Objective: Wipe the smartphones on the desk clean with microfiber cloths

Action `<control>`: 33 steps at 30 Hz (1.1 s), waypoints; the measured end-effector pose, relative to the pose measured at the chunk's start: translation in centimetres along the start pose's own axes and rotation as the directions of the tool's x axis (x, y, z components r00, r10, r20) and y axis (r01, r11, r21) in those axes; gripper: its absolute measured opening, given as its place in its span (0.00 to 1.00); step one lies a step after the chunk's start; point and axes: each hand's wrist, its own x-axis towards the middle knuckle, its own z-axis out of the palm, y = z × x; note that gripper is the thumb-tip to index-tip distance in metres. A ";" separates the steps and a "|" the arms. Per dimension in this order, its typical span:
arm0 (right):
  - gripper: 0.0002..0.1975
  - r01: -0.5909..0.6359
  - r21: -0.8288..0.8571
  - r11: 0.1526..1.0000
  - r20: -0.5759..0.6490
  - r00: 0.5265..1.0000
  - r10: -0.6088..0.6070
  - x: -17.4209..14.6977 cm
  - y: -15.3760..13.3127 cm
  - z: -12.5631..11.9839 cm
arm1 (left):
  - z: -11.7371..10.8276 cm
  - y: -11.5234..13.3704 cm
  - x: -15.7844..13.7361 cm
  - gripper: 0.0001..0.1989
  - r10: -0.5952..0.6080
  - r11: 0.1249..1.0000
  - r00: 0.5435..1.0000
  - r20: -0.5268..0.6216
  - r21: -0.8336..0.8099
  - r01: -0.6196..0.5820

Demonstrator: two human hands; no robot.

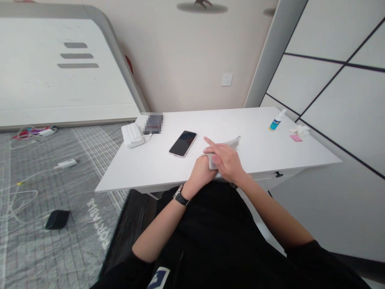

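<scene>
A pale, flat, smooth-looking object [213, 162] is held over the near edge of the smooth white table [255, 150]. The left hand [203, 170] is closed around its near end; the right hand [227, 161] lies across it, index finger stretched out, and whether it grips cannot be told. Beside them lies a glossy black phone [183, 143] with rounded corners. Farther left sits a rounded white plastic box [132, 135]; to the right are a small bottle [277, 120] with a blue label, a flat pink piece [296, 138] and a crumpled white scrap [300, 129].

The table carries one phone, one box, one bottle and one pink piece, plus one dark item [154, 123] blurred into blocks and hard to identify. The left fingers are mostly hidden, the right hand covers the pale object's middle, and both sleeves are cut off by the frame's bottom edge.
</scene>
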 end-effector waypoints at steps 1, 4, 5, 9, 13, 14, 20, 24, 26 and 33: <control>0.26 -0.084 -0.021 0.996 -0.043 0.996 0.083 0.3 0.7 -0.3 | -0.1 0.1 0.0 0.09 0.008 1.000 1.000 -0.002 -0.003 -0.008; 0.24 -0.235 -0.168 0.957 -0.121 0.969 0.217 1.0 2.3 -0.7 | -0.4 0.3 -0.1 0.12 0.025 0.999 0.999 -0.029 -0.030 -0.026; 0.23 -0.222 -0.198 0.955 -0.113 0.973 0.203 1.0 2.2 -0.6 | -0.4 0.3 -0.1 0.12 0.023 0.999 0.999 -0.036 -0.037 -0.024; 0.21 -0.017 -0.143 0.990 0.030 0.999 0.021 0.4 0.1 0.1 | 0.1 -0.1 0.1 0.08 0.004 1.000 0.999 -0.049 -0.030 -0.005; 0.20 -0.043 -0.139 0.989 0.004 0.999 0.044 0.5 1.4 -0.4 | 0.1 -0.1 0.1 0.08 0.007 0.999 0.998 -0.058 -0.034 -0.009; 0.21 -0.105 -0.164 0.981 -0.039 0.994 0.100 0.6 2.1 -0.6 | 0.0 -0.1 0.1 0.10 0.009 0.999 0.998 -0.060 -0.036 -0.011; 0.20 -0.051 -0.142 0.989 0.012 0.998 0.054 0.2 0.6 -0.1 | 0.4 -0.4 0.1 0.08 0.015 1.000 0.998 -0.065 -0.022 -0.017; 0.19 -0.034 -0.146 0.989 0.020 0.999 0.037 0.3 1.2 -0.5 | 0.3 -0.2 0.1 0.08 0.028 0.999 0.998 -0.062 -0.022 -0.029; 0.21 -0.178 -0.200 0.963 -0.069 0.983 0.168 0.8 2.8 -1.0 | -0.1 0.1 0.0 0.11 0.031 0.999 0.998 -0.061 -0.040 -0.033; 0.20 -0.044 -0.148 0.988 0.038 0.998 0.051 0.1 0.0 -0.4 | 0.3 -0.2 0.0 0.08 0.022 1.000 0.999 -0.045 0.019 -0.021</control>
